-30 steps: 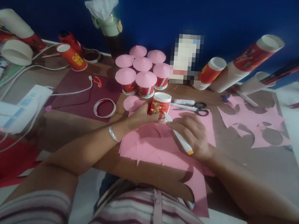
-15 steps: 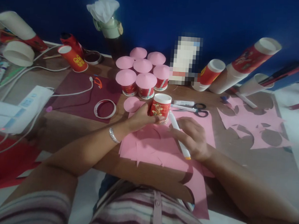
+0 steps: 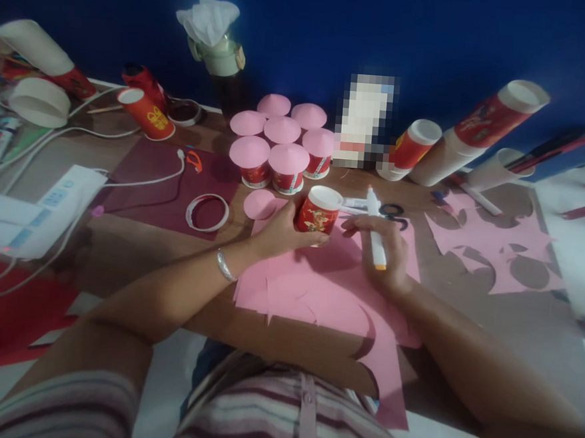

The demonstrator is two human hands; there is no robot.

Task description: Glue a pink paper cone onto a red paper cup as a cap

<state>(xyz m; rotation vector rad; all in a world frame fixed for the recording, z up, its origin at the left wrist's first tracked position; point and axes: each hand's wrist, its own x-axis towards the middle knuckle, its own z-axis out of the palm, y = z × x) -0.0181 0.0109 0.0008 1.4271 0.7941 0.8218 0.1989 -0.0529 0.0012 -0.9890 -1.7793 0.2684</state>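
Note:
My left hand (image 3: pixel 284 235) is wrapped round a red paper cup (image 3: pixel 317 215) with gold figures, its white end facing up. In my right hand (image 3: pixel 387 256) is a white marker (image 3: pixel 376 231) with an orange end, its tip pointing away from me and apart from the cup. Under both hands lie pink paper sheets (image 3: pixel 312 294) with curved cuts. A flat-looking pink paper disc (image 3: pixel 259 205) rests just beyond my left hand. Several red cups topped with pink paper cones (image 3: pixel 281 130) stand grouped behind it.
Scissors (image 3: pixel 393 213) lie beyond my right hand. Pink paper scraps (image 3: pixel 501 247) with round holes are at the right. Stacked paper cups (image 3: pixel 484 119) lean at the back right. A white ring (image 3: pixel 207 213), a power strip (image 3: pixel 47 208) and cables are at the left.
My right hand has drawn the marker away from the cup and turned it more upright, tip away from me. The cup has tilted slightly in my left hand.

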